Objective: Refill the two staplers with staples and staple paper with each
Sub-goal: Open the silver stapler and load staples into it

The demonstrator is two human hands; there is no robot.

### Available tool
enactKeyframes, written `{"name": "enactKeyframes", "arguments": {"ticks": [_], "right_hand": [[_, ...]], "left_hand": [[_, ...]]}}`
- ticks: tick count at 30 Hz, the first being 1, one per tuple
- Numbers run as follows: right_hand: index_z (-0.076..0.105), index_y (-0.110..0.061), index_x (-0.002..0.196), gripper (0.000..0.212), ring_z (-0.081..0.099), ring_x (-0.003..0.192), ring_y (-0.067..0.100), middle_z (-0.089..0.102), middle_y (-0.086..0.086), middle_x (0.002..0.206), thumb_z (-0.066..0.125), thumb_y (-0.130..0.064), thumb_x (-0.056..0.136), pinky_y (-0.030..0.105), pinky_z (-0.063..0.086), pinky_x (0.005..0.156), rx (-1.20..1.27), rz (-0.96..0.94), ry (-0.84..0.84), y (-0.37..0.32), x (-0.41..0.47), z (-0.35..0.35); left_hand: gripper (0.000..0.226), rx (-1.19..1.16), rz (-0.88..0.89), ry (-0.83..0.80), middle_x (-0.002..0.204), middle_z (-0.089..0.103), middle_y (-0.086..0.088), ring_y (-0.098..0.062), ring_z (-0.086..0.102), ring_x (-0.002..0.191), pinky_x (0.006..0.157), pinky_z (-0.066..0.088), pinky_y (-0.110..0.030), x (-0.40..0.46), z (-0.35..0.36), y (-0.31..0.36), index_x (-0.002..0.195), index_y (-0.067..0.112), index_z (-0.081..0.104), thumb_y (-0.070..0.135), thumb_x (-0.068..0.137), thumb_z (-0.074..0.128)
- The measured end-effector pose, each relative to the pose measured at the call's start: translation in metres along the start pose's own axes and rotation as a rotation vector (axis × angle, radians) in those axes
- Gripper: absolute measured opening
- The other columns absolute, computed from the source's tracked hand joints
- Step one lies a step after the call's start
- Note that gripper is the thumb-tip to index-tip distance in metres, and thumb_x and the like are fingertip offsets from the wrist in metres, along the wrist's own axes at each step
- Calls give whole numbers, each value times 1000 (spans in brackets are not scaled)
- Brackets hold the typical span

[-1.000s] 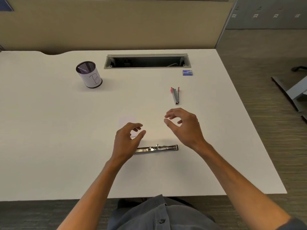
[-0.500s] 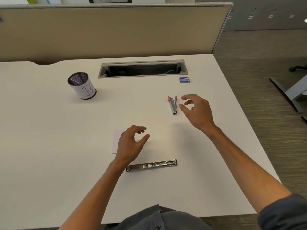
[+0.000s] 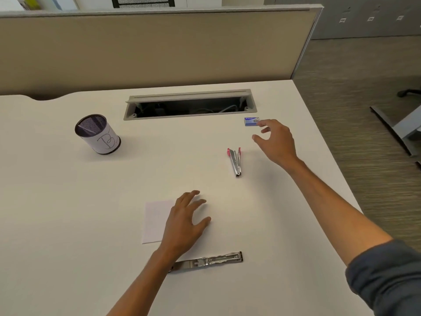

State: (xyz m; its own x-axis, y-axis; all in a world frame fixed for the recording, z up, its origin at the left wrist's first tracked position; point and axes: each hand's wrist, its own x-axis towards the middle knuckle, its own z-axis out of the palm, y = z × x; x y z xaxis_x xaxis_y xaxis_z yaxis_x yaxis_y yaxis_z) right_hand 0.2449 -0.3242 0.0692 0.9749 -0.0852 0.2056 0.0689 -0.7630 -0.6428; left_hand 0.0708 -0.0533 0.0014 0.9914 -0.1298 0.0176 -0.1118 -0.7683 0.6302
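Note:
A silver stapler lies unfolded flat near the desk's front edge. A smaller stapler with red ends lies hinged open farther back. A small blue staple box sits at the back right. My right hand is open, its fingertips right next to the box's right end, holding nothing. My left hand hovers open, fingers spread, over the right part of a white paper sheet, just behind the silver stapler.
A black mesh pen cup wrapped in marked paper stands at the back left. An open cable slot cuts into the white desk before a beige partition. The desk's right edge drops to carpet, with chair bases beyond.
My right hand has moved from above the silver stapler, past the red stapler, to the blue box. My left hand stayed near the paper and spread its fingers. The camera tilted up.

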Motion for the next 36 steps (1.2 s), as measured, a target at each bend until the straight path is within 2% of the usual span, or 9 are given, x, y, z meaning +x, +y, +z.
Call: {"name": "enactKeyframes", "arguments": {"ticks": [3,7,12,16,19,22,25,31,36], "right_hand": [[62,-20,122,39,62,104,16,63,-2,124,73,-26,84,35,52,84,-19,23,-20,10,19,7],[61,-17,124,42,61,108,19,60,1,128,73,-25,84,30,46,82,-41,36,-55,24,41,16],[55,-17,133,51,58,116,24,55,4,136,72,-24,85,34,47,88,-76,34,-102,44,64,29],[41,-17,145,61,40,137,26,39,5,152,67,-27,90,39,39,104,-147,38,-176,56,76,37],[34,-18,149,64,32,142,26,31,4,157,63,-28,93,41,35,109,-198,33,-244,66,84,43],[31,-18,151,61,31,142,26,30,3,158,57,-28,96,43,32,110,-211,22,-281,72,89,48],[37,-18,148,54,34,139,28,36,5,154,54,-27,98,44,31,110,-204,15,-269,75,94,53],[55,-14,132,38,50,122,32,55,10,135,57,-18,95,46,42,99,-143,-34,-196,80,98,56],[61,-16,124,31,56,112,30,60,8,125,61,-20,93,45,47,92,-82,-70,-138,74,90,49]], "left_hand": [[50,21,7,-40,153,34,17,-9,23,145,113,21,-24,1,7,-6,132,29,58,45,86,65],[59,53,32,-39,151,35,19,-9,24,145,112,20,-23,2,11,-9,130,29,60,59,82,46],[56,47,19,-14,153,34,19,-6,21,146,114,22,-25,0,18,-10,131,30,59,56,84,47],[52,12,0,14,155,28,23,-1,14,147,113,23,-26,-7,24,-8,134,32,55,52,87,47],[51,4,-11,27,155,26,26,1,11,147,113,21,-24,-8,26,-6,135,34,53,51,88,46],[50,2,-11,26,155,25,28,2,12,147,112,22,-23,-8,26,-6,134,35,54,51,87,47],[51,-6,-22,25,154,24,31,3,11,146,111,22,-22,-7,25,-6,135,37,53,53,87,47],[51,-22,-26,27,153,24,33,3,13,147,111,23,-22,-7,26,-6,135,39,53,53,86,47],[49,-17,-2,34,154,29,27,-1,16,147,112,26,-27,-5,25,-8,132,33,57,50,86,50]]}}
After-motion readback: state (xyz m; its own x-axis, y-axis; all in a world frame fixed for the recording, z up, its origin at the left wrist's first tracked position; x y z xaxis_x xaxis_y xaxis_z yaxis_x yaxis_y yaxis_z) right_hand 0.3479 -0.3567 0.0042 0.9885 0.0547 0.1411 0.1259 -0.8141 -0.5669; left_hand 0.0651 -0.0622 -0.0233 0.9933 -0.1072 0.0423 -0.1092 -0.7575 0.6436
